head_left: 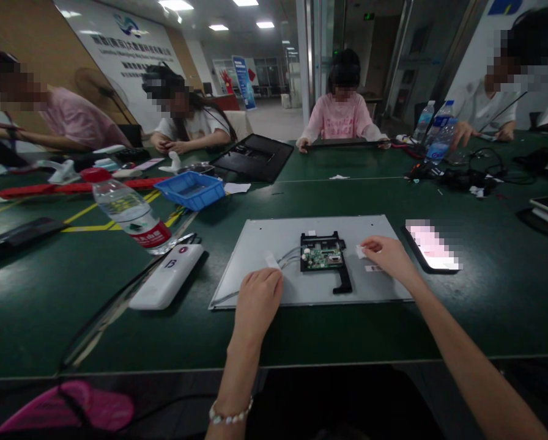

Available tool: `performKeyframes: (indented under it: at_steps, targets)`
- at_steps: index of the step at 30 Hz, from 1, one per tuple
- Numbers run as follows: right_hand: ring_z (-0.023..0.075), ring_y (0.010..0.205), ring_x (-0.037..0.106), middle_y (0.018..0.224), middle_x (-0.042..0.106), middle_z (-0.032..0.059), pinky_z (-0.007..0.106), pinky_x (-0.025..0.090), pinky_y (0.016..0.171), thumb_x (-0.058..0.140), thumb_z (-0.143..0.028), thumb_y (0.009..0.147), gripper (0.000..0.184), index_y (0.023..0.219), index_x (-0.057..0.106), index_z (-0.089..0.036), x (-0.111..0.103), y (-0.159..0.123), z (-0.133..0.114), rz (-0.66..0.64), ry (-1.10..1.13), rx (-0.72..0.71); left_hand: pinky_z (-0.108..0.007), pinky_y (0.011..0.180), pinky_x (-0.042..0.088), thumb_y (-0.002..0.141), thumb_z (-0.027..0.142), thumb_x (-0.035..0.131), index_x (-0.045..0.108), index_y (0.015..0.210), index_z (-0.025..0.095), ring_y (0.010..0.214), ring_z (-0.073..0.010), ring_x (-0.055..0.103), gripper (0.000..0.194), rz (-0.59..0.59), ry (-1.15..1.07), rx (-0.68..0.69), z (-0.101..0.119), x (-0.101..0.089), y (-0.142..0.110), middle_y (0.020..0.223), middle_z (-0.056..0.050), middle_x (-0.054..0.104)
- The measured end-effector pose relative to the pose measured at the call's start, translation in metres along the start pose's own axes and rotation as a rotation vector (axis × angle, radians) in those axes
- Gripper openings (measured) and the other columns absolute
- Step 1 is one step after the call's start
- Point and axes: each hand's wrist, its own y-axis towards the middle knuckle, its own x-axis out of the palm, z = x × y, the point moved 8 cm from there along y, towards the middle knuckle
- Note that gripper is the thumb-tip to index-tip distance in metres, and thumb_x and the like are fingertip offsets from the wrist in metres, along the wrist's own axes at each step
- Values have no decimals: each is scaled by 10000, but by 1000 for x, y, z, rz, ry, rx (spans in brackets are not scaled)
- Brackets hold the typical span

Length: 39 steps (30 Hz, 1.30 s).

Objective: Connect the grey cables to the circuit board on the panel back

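Note:
A flat grey metal panel (283,238) lies on the green table in front of me. Mounted on its middle is a black plastic bracket (342,280) around a green circuit board (322,258). Thin grey cables (292,253) run leftward from the board. My left hand (259,293) rests low on the panel's left part, fingers curled in at the cables beside a small white strip (271,261); its fingertips are hidden. Over the right part, my right hand (386,253) pinches a small white piece of tape (360,251). A pale label (373,268) sits just below that hand.
Left of the panel lie a white power bank (167,278), a red-capped water bottle (136,214) and a blue tray (191,189). On the right is a phone (432,247). Several people sit around the table; one opposite (342,116) holds a dark flat part.

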Motion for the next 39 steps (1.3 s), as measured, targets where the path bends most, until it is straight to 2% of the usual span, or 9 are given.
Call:
performKeyframes:
  at_steps: [5, 9, 14, 18, 21, 25, 29, 34, 39]
  targets:
    - [231, 875, 623, 1068, 620, 115, 375, 476, 791, 571, -308, 798, 282, 1030, 672, -183, -23, 6, 13, 116, -209, -20, -397, 846, 438, 879, 147, 433, 651, 891, 191, 900, -253, 612, 223, 9, 39, 11, 4, -3, -1, 963, -79, 685]
    - [257, 1060, 564, 1157, 582, 117, 384, 457, 869, 523, -300, 846, 302, 1101, 638, -188, -23, 23, -16, 79, -225, -151, -397, 828, 450, 890, 168, 450, 648, 922, 190, 923, -259, 610, 201, 114, 35, -47, -3, -11, -5, 987, -78, 684]
    - [239, 1088, 560, 1180, 604, 106, 373, 436, 924, 536, -301, 865, 332, 1171, 604, -191, 21, 48, -71, -214, -234, -388, -319, 831, 482, 910, 203, 441, 646, 953, 181, 910, -210, 639, 211, 327, -80, -184, -22, -26, -12, 1026, -79, 680]
    - [231, 1110, 562, 1178, 632, 105, 332, 407, 961, 568, -284, 859, 322, 1152, 625, -164, 65, 71, -93, -340, -276, -504, -311, 853, 489, 905, 200, 431, 649, 955, 176, 919, -206, 651, 225, 335, -100, -209, -28, -24, -11, 1004, -80, 690]
    - [212, 1051, 601, 1114, 674, 95, 280, 417, 928, 585, -253, 847, 246, 1052, 684, -160, 90, 86, -97, -361, -306, -493, -325, 866, 488, 902, 199, 430, 651, 946, 166, 925, -215, 651, 228, 336, -104, -219, -33, -21, -9, 1001, -91, 689]
    - [174, 943, 643, 998, 717, 68, 220, 438, 845, 562, -210, 851, 194, 941, 728, -170, 102, 97, -96, -351, -308, -408, -339, 888, 481, 896, 183, 422, 647, 944, 167, 934, -217, 644, 231, 319, -126, -254, -40, -18, -9, 1003, -89, 684]
    - [169, 887, 653, 932, 730, 53, 208, 440, 798, 555, -200, 839, 197, 893, 743, -183, 88, 101, -94, -340, -336, -397, -360, 888, 483, 876, 169, 419, 643, 943, 163, 925, -229, 640, 234, 277, -130, -304, -46, -14, -10, 996, -95, 680]
    - [194, 889, 652, 955, 727, 74, 230, 449, 758, 572, -201, 815, 203, 917, 747, -178, 41, 112, -71, -288, -451, -300, -367, 918, 469, 868, 169, 414, 623, 990, 156, 963, -232, 620, 242, 250, -154, -310, -47, -10, -12, 1050, -100, 658]
    - [181, 835, 660, 956, 726, 65, 237, 467, 731, 606, -171, 757, 240, 959, 737, -171, 28, 111, -32, -506, -467, -158, -398, 938, 451, 872, 188, 417, 608, 1020, 146, 982, -249, 596, 245, 213, -102, -273, -44, -6, -10, 1036, -106, 649]
